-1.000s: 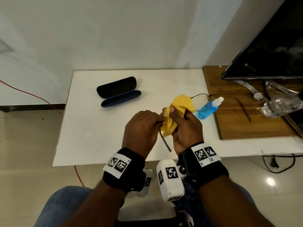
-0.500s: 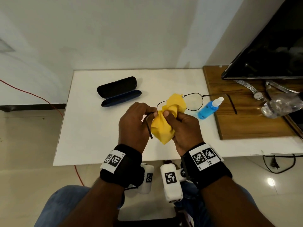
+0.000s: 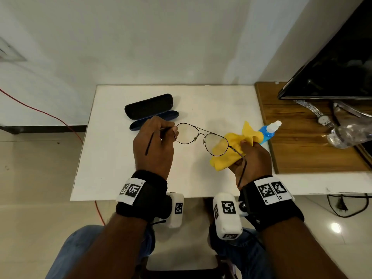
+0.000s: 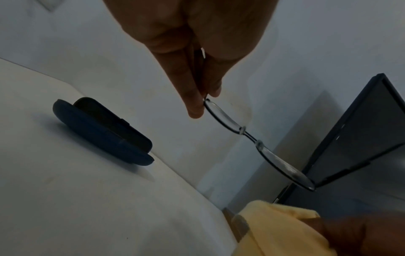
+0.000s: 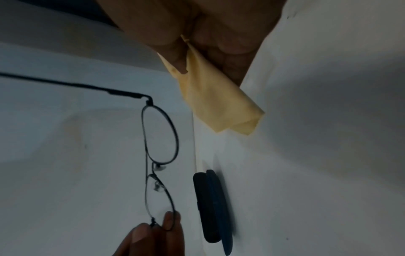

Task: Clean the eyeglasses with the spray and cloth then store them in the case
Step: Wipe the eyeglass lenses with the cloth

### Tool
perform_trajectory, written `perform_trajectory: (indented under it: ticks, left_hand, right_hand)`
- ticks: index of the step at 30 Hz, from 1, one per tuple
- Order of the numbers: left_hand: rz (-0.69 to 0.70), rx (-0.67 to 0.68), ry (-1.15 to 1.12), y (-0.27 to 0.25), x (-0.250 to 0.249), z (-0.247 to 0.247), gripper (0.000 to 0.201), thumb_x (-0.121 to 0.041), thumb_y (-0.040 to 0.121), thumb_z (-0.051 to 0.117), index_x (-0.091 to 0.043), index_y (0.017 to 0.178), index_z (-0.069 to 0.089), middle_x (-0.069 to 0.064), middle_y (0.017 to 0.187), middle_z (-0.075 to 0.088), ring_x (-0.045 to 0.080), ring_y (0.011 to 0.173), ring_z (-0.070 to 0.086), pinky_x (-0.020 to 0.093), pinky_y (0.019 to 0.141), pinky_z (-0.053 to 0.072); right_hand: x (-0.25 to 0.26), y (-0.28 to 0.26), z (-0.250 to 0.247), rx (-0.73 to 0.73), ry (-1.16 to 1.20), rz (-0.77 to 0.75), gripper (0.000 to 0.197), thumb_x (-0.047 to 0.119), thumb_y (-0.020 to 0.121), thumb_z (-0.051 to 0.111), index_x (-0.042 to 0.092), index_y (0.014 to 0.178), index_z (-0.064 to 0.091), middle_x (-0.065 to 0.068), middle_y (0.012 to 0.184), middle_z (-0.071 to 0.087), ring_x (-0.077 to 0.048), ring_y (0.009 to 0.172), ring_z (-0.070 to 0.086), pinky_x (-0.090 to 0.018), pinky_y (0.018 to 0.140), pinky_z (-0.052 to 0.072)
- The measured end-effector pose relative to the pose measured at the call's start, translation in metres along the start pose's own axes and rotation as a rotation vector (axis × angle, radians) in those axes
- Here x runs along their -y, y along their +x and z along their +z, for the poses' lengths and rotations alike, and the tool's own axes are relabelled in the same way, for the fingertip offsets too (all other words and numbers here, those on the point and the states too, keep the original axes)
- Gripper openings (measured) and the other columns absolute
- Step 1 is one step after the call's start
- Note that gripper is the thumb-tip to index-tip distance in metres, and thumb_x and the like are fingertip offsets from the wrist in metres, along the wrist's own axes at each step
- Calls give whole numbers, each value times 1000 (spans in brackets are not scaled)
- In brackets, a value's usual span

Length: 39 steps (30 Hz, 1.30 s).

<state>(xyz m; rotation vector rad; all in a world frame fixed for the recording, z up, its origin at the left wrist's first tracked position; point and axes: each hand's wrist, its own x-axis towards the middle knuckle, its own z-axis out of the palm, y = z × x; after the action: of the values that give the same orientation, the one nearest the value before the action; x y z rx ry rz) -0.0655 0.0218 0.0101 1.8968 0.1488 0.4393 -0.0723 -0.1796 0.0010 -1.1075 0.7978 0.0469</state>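
Observation:
Thin black-framed eyeglasses (image 3: 201,138) are held above the white table (image 3: 112,168), both temples unfolded. My left hand (image 3: 155,143) pinches the frame at its left hinge (image 4: 206,100). My right hand (image 3: 251,158) grips the crumpled yellow cloth (image 3: 227,156) beside the right lens; the right temple runs past its fingers. In the right wrist view the cloth (image 5: 217,105) hangs apart from the glasses (image 5: 160,162). The open dark case (image 3: 151,110) lies at the table's back left. The blue spray bottle (image 3: 268,131) lies behind my right hand.
A wooden board (image 3: 306,137) at the right carries a wristwatch (image 3: 320,117), a clear plastic bottle (image 3: 350,133) and a dark screen (image 3: 332,67). A red cable (image 3: 50,115) runs over the floor at the left. The wall stands just behind the table.
My hands have moved apart. The cloth came off the left lens and went right with my right hand; the glasses now stretch level between both hands.

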Motion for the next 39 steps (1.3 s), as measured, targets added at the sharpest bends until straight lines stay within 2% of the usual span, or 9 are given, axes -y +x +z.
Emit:
perform_trajectory:
  ticks: [5, 10, 13, 17, 20, 26, 30, 34, 39]
  left_hand:
    - [14, -10, 73, 2, -1, -3, 10, -7, 89, 62, -16, 83, 61, -4, 78, 66, 17, 71, 70, 42, 68, 60]
    - [4, -29, 131, 5, 2, -8, 7, -14, 90, 62, -18, 84, 61, -5, 77, 67, 12, 68, 69, 41, 64, 59]
    - [46, -46, 170, 7, 1, -11, 4, -18, 89, 61, -20, 85, 61, -4, 77, 67, 14, 69, 69, 40, 62, 58]
    - [93, -96, 261, 10, -2, -14, 4, -16, 84, 64, -18, 82, 61, -4, 74, 66, 19, 70, 67, 38, 64, 55]
    - [49, -73, 219, 12, 0, -15, 4, -22, 85, 61, -25, 83, 58, -3, 75, 67, 23, 72, 68, 43, 67, 56]
    - [19, -114, 164, 14, -1, -20, 6, -25, 85, 63, -26, 83, 58, -1, 73, 68, 22, 71, 70, 44, 68, 56]
    - [-11, -154, 168, 17, 1, -25, 5, -28, 83, 64, -25, 83, 61, -3, 72, 69, 19, 71, 70, 42, 69, 56]
    - [-59, -190, 167, 21, -1, -29, 6, -29, 83, 64, -24, 82, 62, -5, 69, 70, 14, 67, 70, 39, 69, 57]
    - [-92, -218, 166, 23, -4, -30, 4, -21, 84, 66, -19, 83, 63, -5, 67, 69, 6, 61, 69, 27, 66, 57]
  right_hand:
    - [4, -8, 6, 68, 2, 7, 31, 26, 102, 46, 27, 129, 61, -6, 118, 72, -26, 108, 68, -46, 95, 53]
    - [4, -11, 14, 37, -167, -115, 14, 36, 97, 53, 35, 99, 67, 0, 128, 66, -22, 120, 60, -50, 111, 39]
    - [0, -10, 16, -18, -239, -231, 26, 53, 78, 59, 33, 89, 72, -3, 112, 72, -25, 109, 65, -53, 103, 46]
    - [1, -13, 11, -39, -474, -502, 23, 35, 81, 64, 36, 58, 61, -3, 65, 53, -17, 66, 48, -36, 73, 44]
    - [1, -15, 11, -14, -508, -556, 12, 24, 86, 72, 33, 81, 67, -3, 79, 71, -18, 77, 66, -27, 76, 53]
    - [-1, -16, 14, -107, -362, -397, 10, 24, 90, 68, 32, 85, 68, -2, 88, 73, -31, 93, 70, -53, 92, 55]
    - [1, -22, 18, 54, 22, -202, 20, 17, 99, 52, 17, 102, 71, -7, 108, 74, -24, 101, 70, -48, 101, 50]
    - [3, -22, 15, 170, 503, 23, 45, 21, 99, 42, 3, 140, 50, -19, 130, 64, -38, 122, 60, -51, 107, 44]
    - [5, -21, 14, 205, 306, 38, 46, 41, 100, 40, 12, 130, 60, -17, 118, 70, -36, 107, 68, -55, 93, 53]
